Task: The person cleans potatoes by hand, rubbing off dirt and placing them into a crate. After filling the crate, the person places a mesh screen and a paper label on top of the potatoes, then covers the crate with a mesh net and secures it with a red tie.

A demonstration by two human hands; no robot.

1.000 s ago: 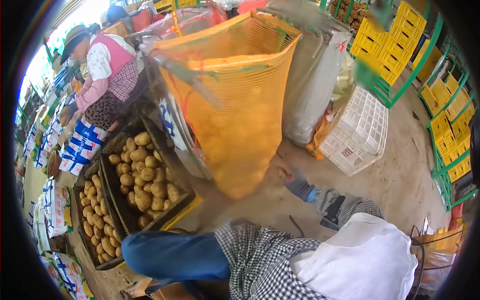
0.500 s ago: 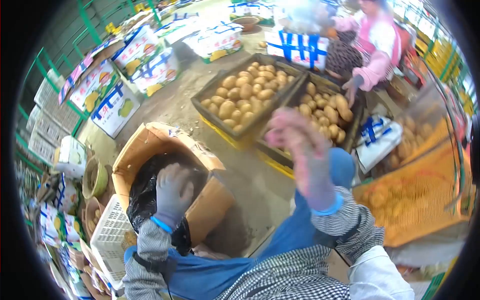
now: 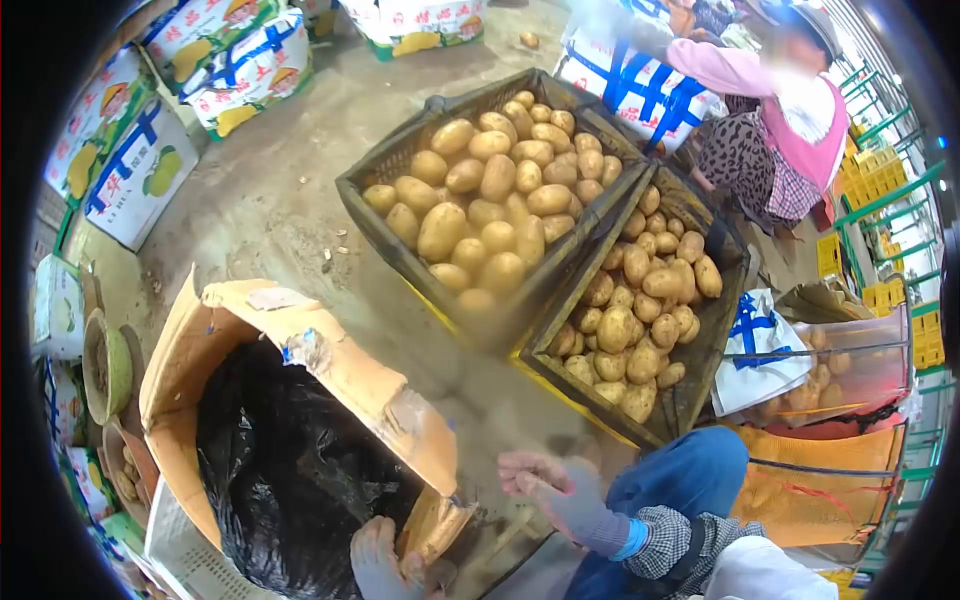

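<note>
My left hand point(image 3: 380, 562), in a grey glove, is at the near edge of an open cardboard box point(image 3: 330, 365), thumb apart from the fingers. Black plastic point(image 3: 290, 470) lines this box, and no potatoes show in it. My right hand point(image 3: 560, 490), gloved with bare fingertips, hovers between the box and my knee, its fingers loosely bent and apart. I see nothing in it. Beyond it stand two dark crates side by side: the left crate point(image 3: 385, 235) holds larger potatoes point(image 3: 497, 178), the right crate point(image 3: 722, 300) smaller ones point(image 3: 640, 330).
A co-worker in pink point(image 3: 810, 130) sits behind the crates, beside a blue-taped carton point(image 3: 635, 85). Printed cartons point(image 3: 150, 180) stand at left, near a round basket point(image 3: 108, 365). At right are a white bag point(image 3: 757, 360) and an orange mesh sack point(image 3: 830, 480).
My view has shifted toward the crates. My left hand has gone from over the box's inside to its near edge; my right hand has dropped. The co-worker's hand has left the right crate.
</note>
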